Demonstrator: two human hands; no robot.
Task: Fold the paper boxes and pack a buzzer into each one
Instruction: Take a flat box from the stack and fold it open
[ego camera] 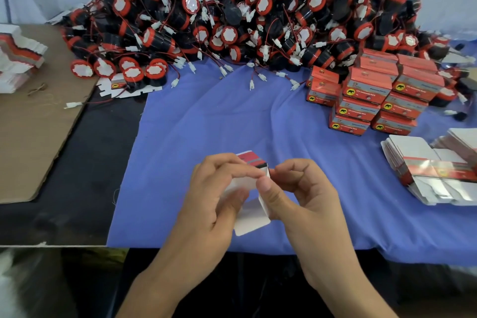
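Both my hands hold one small paper box (251, 217) above the near part of the blue cloth (196, 137). Its red and grey printed side shows at the top, and a white flap hangs down between my palms. My left hand (216, 199) grips the box's left side with curled fingers. The fingers and thumb of my right hand (296, 193) pinch its right edge. A big heap of black and red buzzers (232, 15) with red wires and white plugs fills the back of the table. No buzzer is in my hands.
Several closed red boxes (371, 95) are stacked at the right, behind a pile of flat box blanks (433, 170). More flat blanks (18, 51) lie at the far left on a brown cardboard sheet (33, 137). One blank (129, 89) lies under the buzzers.
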